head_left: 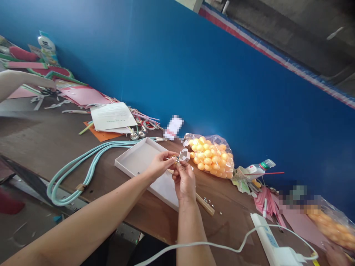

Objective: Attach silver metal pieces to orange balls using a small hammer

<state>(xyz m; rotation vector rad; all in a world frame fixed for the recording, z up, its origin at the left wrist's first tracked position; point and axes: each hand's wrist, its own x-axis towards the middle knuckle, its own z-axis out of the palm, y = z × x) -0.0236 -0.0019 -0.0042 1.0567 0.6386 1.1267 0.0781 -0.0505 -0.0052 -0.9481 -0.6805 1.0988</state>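
From the head view, both hands are seen raised just above the desk (55,136), over the far end of a shallow white box (135,160). The left hand (160,165) is brought in from the left and its grip is pinched together on a small metal piece (175,159), thumb and forefinger closed on it. The right hand (184,181) is held just below, and its grip is closed on the same piece from underneath, fingertips meeting those of the left. A small clear part (184,154) is seen right beside the metal piece, on its far side; whether the two are joined cannot be told. A wooden stick (205,205) is laid on the desk beneath the right wrist, with a few tiny metal bits just beside it. A clear bag of orange balls (213,156) is found just beyond the hands, against the blue wall (222,74). Mint-green cords (83,168) are looped across the desk to the left, well apart from the hands. White sheets (112,116) are stacked further back on an orange card (101,136). A white power strip (266,234) is seen near the right edge, its white cable (208,245) trailing across the front. Another person's arm (16,83) is spotted far left.
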